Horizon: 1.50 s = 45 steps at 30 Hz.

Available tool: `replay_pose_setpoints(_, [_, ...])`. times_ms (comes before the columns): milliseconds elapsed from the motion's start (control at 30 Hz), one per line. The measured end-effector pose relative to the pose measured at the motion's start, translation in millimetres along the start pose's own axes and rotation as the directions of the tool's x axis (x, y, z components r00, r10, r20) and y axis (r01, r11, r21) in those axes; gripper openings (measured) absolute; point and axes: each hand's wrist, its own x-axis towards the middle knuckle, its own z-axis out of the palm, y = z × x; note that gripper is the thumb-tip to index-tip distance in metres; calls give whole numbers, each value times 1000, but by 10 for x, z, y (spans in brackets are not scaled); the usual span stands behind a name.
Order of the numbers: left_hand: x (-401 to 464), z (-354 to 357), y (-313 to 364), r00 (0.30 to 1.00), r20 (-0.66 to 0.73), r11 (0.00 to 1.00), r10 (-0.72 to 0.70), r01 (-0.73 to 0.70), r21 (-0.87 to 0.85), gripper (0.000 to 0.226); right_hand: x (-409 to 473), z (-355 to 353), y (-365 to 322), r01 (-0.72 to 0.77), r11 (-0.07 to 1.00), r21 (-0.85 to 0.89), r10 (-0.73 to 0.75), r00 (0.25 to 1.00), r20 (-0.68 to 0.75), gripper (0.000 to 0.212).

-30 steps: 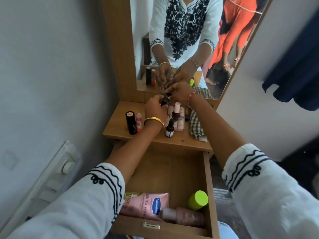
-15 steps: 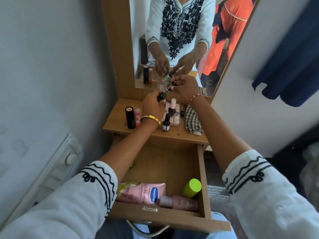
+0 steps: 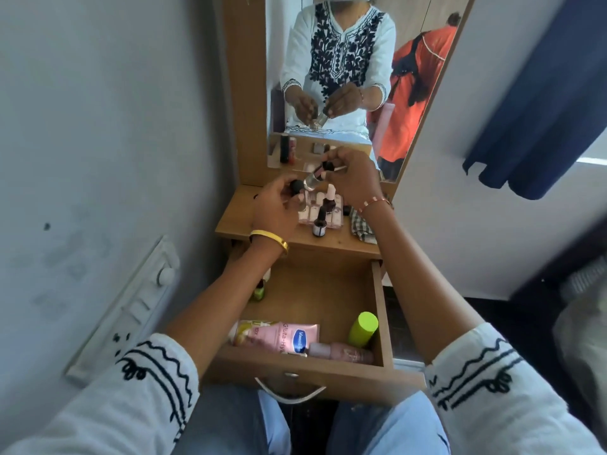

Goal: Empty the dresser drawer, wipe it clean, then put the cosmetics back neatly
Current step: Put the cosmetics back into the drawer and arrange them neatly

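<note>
The wooden drawer stands pulled out below the dresser top. In it lie a pink Vaseline tube, a pink bottle, a lime-capped bottle and a small green bottle at the back left. Above the dresser top my right hand pinches a small clear bottle and other small bottles. My left hand grips a small dark-capped bottle. Several nail polish bottles stand on the top beneath my hands.
A checked cloth lies at the right of the dresser top. The mirror rises behind, showing a person in orange. A switch panel is on the left wall. A dark blue curtain hangs at right.
Both hands have lifted off the dresser top and drawn toward me with small bottles in them. The view has tilted down, showing more of the drawer front and its handle.
</note>
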Motion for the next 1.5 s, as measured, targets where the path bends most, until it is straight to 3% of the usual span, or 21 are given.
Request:
replay_pose_setpoints(367, [-667, -509, -406, 987, 26, 983, -162, 159, 91, 31, -758, 462, 120, -73, 997, -28, 76, 986, 146, 24])
replay_pose_setpoints(600, [-828, -751, -788, 963, 144, 921, -228, 166, 353, 36, -1060, 910, 251, -120, 987, -105, 150, 926, 346, 26])
replay_pose_setpoints(700, [-844, -804, -873, 948, 201, 866, -248, 124, 484, 36, -1149, 1106, 308, -132, 978, -162, 189, 891, 413, 28])
replay_pose_setpoints(1033, [-824, -814, -1080, 924, 297, 770, -241, -4, 639, 38, -1252, 1523, 404, -85, 961, -265, 207, 855, 476, 26])
replay_pose_setpoints(1500, [-823, -756, -1172, 872, 393, 587, -293, -160, 793, 35, -1344, 1666, 525, -88, 964, -252, 198, 869, 454, 33])
